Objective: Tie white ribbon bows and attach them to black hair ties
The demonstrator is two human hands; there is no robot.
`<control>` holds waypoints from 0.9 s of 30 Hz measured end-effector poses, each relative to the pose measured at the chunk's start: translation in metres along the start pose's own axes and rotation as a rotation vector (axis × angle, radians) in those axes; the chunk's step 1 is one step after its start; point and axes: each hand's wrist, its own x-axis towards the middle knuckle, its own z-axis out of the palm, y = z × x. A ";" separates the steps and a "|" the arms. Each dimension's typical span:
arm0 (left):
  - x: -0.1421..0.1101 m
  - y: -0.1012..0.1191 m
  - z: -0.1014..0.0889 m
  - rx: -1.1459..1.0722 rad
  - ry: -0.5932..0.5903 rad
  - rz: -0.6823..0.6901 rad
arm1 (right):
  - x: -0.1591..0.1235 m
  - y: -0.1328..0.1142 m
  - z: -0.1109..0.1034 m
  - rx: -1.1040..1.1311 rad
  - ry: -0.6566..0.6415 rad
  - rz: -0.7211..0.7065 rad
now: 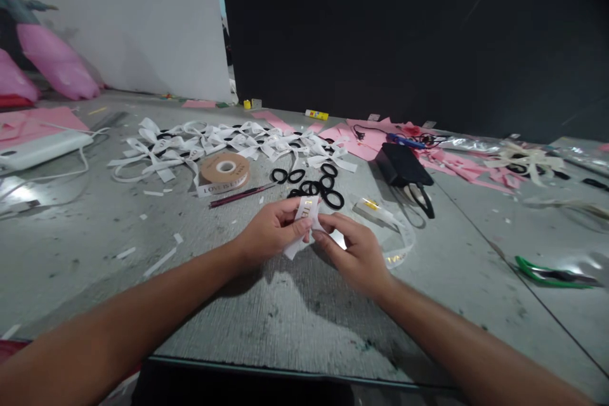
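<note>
A white ribbon (308, 208) with gold lettering is pinched between the thumb and fingers of my left hand (269, 233), folded, with a short end pointing down. My right hand (356, 252) is closed at the same ribbon's right side, thumb against fingers. A longer white ribbon length with gold letters (402, 250) curves over the table to the right of that hand; whether it joins the held piece is hidden. Just beyond my fingertips lie several black hair ties (333, 198). A dark red slim tool (242, 195) rests left of them, beside a ribbon spool (226, 170).
White ribbon bows (238, 139) with black ties spread behind the spool. A black box (404, 165) stands to the right, near pink paper (368, 139). A green-handled cutting tool (554, 274) lies far right. The table's front edge (266, 371) runs below my forearms.
</note>
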 end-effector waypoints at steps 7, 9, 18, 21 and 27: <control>-0.001 -0.004 0.001 0.160 -0.098 0.027 | -0.001 0.001 0.000 0.206 -0.036 0.124; -0.002 -0.003 0.001 0.202 -0.094 0.028 | -0.001 0.001 0.000 0.220 -0.054 0.137; -0.005 0.006 0.003 0.402 0.043 0.113 | 0.005 0.002 -0.001 0.217 0.066 0.284; -0.003 0.005 0.002 0.336 0.121 0.100 | 0.006 0.003 -0.001 0.265 0.083 0.313; 0.003 -0.002 0.001 0.154 0.156 -0.048 | 0.004 0.004 0.002 0.397 0.083 0.403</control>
